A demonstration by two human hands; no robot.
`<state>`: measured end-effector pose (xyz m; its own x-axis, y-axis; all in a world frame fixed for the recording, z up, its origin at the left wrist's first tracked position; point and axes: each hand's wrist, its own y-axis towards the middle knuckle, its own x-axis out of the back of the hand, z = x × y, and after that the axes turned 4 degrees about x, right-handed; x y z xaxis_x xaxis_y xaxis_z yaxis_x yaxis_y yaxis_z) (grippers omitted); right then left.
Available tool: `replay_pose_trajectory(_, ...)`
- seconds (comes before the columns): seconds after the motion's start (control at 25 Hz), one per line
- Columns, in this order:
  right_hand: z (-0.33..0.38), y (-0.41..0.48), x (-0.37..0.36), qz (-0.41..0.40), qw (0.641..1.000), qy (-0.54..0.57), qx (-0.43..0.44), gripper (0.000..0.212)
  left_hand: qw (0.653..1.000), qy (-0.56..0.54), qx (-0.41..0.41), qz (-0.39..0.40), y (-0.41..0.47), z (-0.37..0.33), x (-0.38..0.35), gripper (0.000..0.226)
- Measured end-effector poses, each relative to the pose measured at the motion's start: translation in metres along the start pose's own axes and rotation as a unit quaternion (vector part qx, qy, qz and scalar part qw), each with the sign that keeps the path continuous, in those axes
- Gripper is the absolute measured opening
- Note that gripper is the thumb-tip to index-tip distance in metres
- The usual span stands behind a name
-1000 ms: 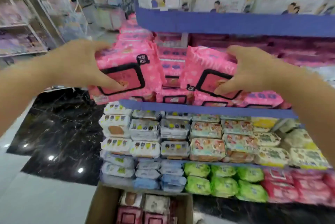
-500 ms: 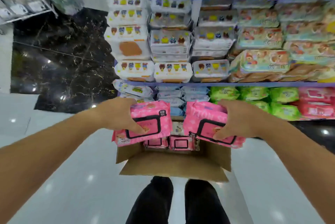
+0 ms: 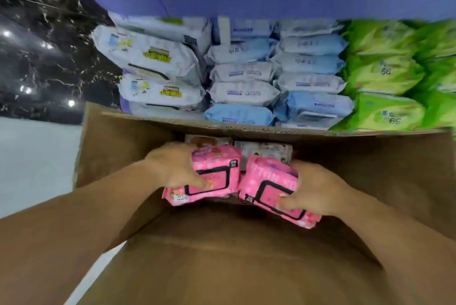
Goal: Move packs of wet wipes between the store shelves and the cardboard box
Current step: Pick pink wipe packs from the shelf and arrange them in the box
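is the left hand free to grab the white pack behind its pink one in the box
Probably not yet: the left hand grips a pink wet-wipe pack, which covers most of the white pack in the brown cardboard box. It must let go first.

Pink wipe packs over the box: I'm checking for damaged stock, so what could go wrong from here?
1. The left pink pack and right pink pack touch at their inner edges, so they may snag going down.
2. The right grip holds its tilted pack by one end; it might slip.
3. White packs already lie at the far wall of the cardboard box, so new ones could settle unevenly.
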<state>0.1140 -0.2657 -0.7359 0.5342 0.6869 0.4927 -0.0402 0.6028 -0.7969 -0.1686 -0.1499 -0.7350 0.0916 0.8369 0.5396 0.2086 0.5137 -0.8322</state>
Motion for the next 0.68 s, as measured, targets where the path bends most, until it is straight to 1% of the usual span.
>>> replay_pose_trajectory(0.08,-0.010,0.051,-0.012,-0.019,1.000,-0.010,0.007,0.069,1.000,0.009,0.004,-0.017,0.049,0.011,-0.009,0.077)
replay_pose_trajectory(0.16,-0.014,0.093,-0.017,-0.025,0.999,-0.026,0.015,0.069,1.000,-0.003,-0.003,-0.028,0.088,0.018,-0.016,0.073)
replay_pose_trajectory(0.2,-0.016,0.113,-0.019,-0.031,0.998,-0.043,0.022,0.071,1.000,-0.009,-0.014,-0.026,0.107,0.023,-0.020,0.069)
replay_pose_trajectory(0.28,-0.021,0.141,-0.018,-0.020,0.998,-0.050,0.037,0.082,0.998,-0.046,-0.042,-0.001,0.127,0.035,-0.022,0.066)
replay_pose_trajectory(0.32,-0.024,0.147,-0.019,-0.012,0.998,-0.035,0.043,0.085,0.995,-0.077,-0.058,0.012,0.129,0.040,-0.023,0.070)
replay_pose_trajectory(0.36,-0.026,0.145,-0.021,-0.020,0.998,-0.018,0.052,0.087,0.994,-0.081,-0.067,0.003,0.126,0.045,-0.027,0.078)
replay_pose_trajectory(0.4,-0.029,0.138,-0.027,-0.060,0.997,-0.013,0.056,0.089,0.995,-0.053,-0.073,-0.051,0.119,0.048,-0.033,0.087)
replay_pose_trajectory(0.44,-0.030,0.128,-0.035,-0.139,0.989,-0.035,0.045,0.090,0.988,0.006,-0.065,-0.141,0.113,0.051,-0.042,0.095)
replay_pose_trajectory(0.48,-0.036,0.120,-0.048,-0.229,0.972,-0.048,0.015,0.092,0.972,0.026,-0.053,-0.229,0.107,0.053,-0.055,0.099)
replay_pose_trajectory(0.52,-0.035,0.109,-0.062,-0.299,0.954,0.004,-0.039,0.096,0.958,-0.007,-0.014,-0.285,0.096,0.046,-0.068,0.098)
replay_pose_trajectory(0.56,-0.031,0.100,-0.076,-0.300,0.939,0.125,-0.114,0.097,0.947,-0.096,0.058,-0.301,0.085,0.034,-0.082,0.097)
replay_pose_trajectory(0.6,-0.024,0.098,-0.087,-0.274,0.908,0.270,-0.169,0.090,0.924,-0.212,0.142,-0.285,0.078,0.021,-0.093,0.099)
replay_pose_trajectory(0.64,-0.020,0.100,-0.094,-0.234,0.869,0.388,-0.198,0.073,0.887,-0.326,0.216,-0.246,0.075,0.007,-0.101,0.097)
replay_pose_trajectory(0.68,-0.018,0.103,-0.097,-0.209,0.846,0.449,-0.198,0.054,0.844,-0.421,0.259,-0.208,0.076,-0.003,-0.107,0.092)
